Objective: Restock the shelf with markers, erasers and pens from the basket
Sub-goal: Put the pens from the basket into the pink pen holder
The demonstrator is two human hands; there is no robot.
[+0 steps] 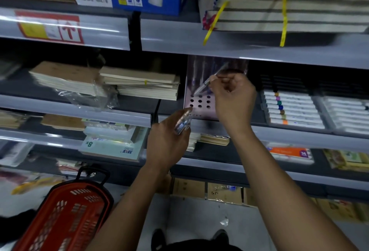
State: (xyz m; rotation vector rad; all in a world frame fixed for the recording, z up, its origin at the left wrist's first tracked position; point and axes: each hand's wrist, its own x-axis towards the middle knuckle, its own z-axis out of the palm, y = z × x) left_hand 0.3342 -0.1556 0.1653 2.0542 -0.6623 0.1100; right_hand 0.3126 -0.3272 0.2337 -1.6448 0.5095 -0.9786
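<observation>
Pinching a slim clear pen (207, 83) between thumb and curled fingertips, the right hand (232, 95) holds it slanted, its lower tip pointing down-left of the fingers toward the holed top of a pale pink pen display stand (199, 109), just above the dark round holes. Below and left, the left hand (167, 139) grips a small bundle of clear pens (182, 122), fingers wrapped round it, the bundle's upper end poking out above the knuckles near the stand's front corner. Both forearms reach up and forward, wrists apart. Readable writing: "8x" on a pale green pack (111, 147) left of the left hand, "36" on an orange box (289, 153) right of the right forearm. A red basket (65, 216) sits on the floor, lower left.
</observation>
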